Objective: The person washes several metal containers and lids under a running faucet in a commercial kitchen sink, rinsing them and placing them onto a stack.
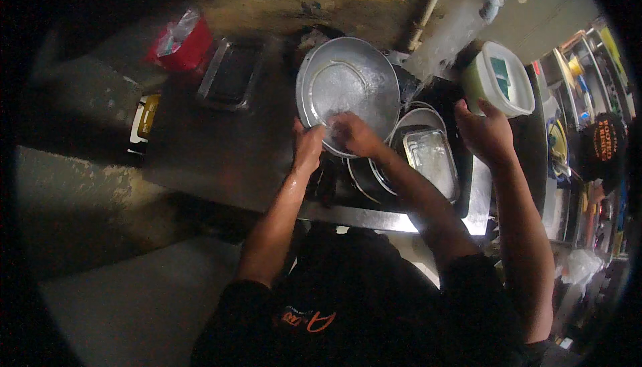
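Observation:
A large round metal basin (346,81), wet inside, is tilted up over the sink's left side. My left hand (308,146) grips its near rim, thumb over the edge. Inside the basin, my right hand (358,134) presses low against the metal; it is blurred, and whatever may lie under its fingers is hidden. Below, a rectangular metal tray (431,159) rests in the sink on rounded metal pans (419,116). From the right, another person's hand (484,131) holds a whitish plastic tub (501,81) with a green piece, perhaps a scouring pad, in it.
Water (444,43) gushes from a wall tap (496,3) into the sink. A rectangular metal pan (233,73) and a red container (183,43) with a plastic bag stand on the left counter (200,141). Loaded shelves (572,81) and another person in a dark cap (604,146) are at right.

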Action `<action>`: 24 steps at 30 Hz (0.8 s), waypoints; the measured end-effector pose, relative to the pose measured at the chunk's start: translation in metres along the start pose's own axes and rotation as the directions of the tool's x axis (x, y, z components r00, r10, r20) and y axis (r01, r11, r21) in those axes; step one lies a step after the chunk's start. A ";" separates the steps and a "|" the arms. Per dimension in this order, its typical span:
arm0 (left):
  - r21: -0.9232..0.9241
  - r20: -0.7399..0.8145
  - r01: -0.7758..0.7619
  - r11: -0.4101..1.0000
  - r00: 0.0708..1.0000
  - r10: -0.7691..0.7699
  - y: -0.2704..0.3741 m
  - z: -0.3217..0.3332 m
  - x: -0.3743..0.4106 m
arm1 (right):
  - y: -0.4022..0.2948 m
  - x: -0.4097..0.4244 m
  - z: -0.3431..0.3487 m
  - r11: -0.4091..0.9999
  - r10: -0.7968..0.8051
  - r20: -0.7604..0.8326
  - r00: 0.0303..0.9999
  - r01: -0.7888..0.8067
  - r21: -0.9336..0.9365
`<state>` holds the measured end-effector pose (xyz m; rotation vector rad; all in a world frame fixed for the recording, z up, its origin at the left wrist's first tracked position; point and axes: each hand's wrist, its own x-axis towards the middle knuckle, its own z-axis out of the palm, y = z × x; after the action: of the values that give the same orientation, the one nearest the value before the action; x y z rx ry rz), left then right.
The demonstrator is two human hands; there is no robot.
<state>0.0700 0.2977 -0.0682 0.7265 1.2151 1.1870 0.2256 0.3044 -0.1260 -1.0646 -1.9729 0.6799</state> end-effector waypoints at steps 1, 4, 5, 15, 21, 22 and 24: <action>-0.002 -0.025 -0.004 1.000 1.000 0.004 -0.008 -0.006 0.002 | 0.008 -0.003 -0.005 0.992 0.053 0.056 0.997 -0.046 -0.119; 0.034 -0.050 0.004 0.999 0.999 -0.002 -0.018 -0.010 0.000 | 0.020 0.008 -0.017 0.865 0.361 -0.127 0.924 -0.383 -0.324; 0.078 -0.036 0.019 0.997 0.999 -0.016 -0.019 -0.007 -0.003 | 0.019 0.016 -0.007 0.872 0.359 -0.177 0.917 -0.396 -0.287; 0.288 -0.025 -0.312 0.906 0.943 0.332 -0.004 -0.023 0.020 | -0.024 0.026 -0.005 0.962 0.231 0.160 0.960 -0.201 -0.183; 0.350 -0.068 -0.470 0.810 0.850 0.522 0.030 -0.026 0.026 | -0.059 0.023 -0.046 0.904 0.329 0.272 0.904 -0.385 0.188; 0.413 -0.041 -0.464 0.784 0.851 0.524 0.019 -0.049 0.038 | -0.064 0.028 -0.067 0.825 0.293 0.407 0.865 -0.444 0.351; 0.460 0.024 -0.444 0.769 0.872 0.490 0.027 -0.043 0.025 | -0.071 0.012 -0.130 0.465 0.152 0.628 0.763 -0.616 0.636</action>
<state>0.0190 0.3222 -0.0617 1.4052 1.4650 1.3659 0.2972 0.2907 0.0034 -0.7555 -1.3897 2.1013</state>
